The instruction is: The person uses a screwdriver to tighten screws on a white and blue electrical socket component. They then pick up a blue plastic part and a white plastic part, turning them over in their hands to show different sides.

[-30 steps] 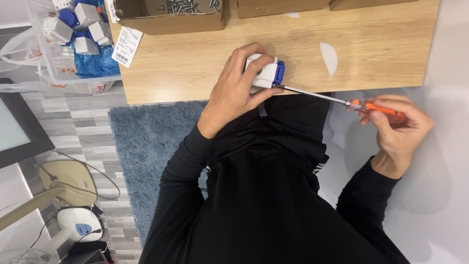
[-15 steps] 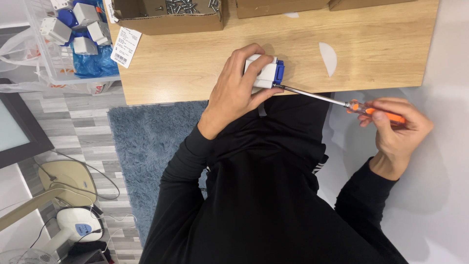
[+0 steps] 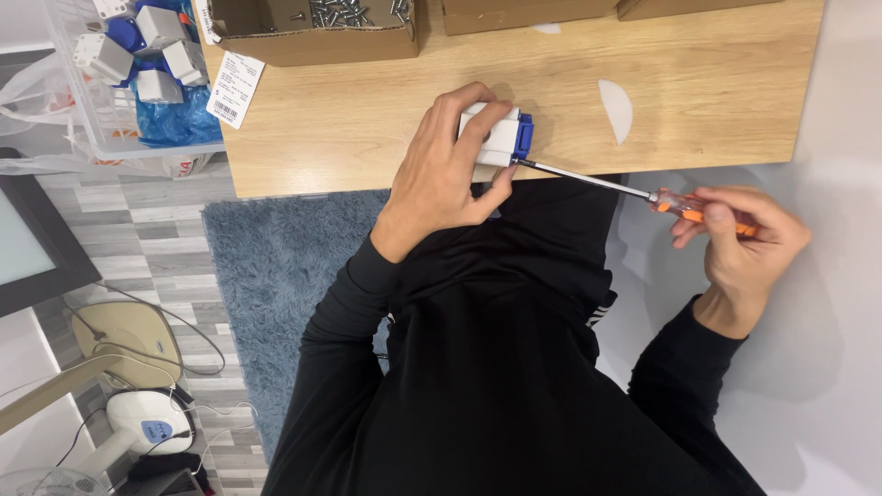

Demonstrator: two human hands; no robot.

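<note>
You get single view only: head camera, worn high, looking steeply down past own chest. Wooden table [image 3: 367, 119] edge runs across top of frame, near; blue rug [image 3: 276, 276] and grey plank floor [image 3: 138, 230] below on left. Left hand [image 3: 441, 174] sits centre frame, right hand [image 3: 744, 248] near right edge. No second view, so nothing shared

A small plug block [image 3: 501, 136] sits at the table [image 3: 367, 129] edge under the left hand [image 3: 441, 179], a screwdriver [image 3: 634, 191] running rightward to the right hand [image 3: 740, 248]. A box of screws [image 3: 312, 32] lies behind; a bin of parts [image 3: 129, 73] stands left of the table.
</note>
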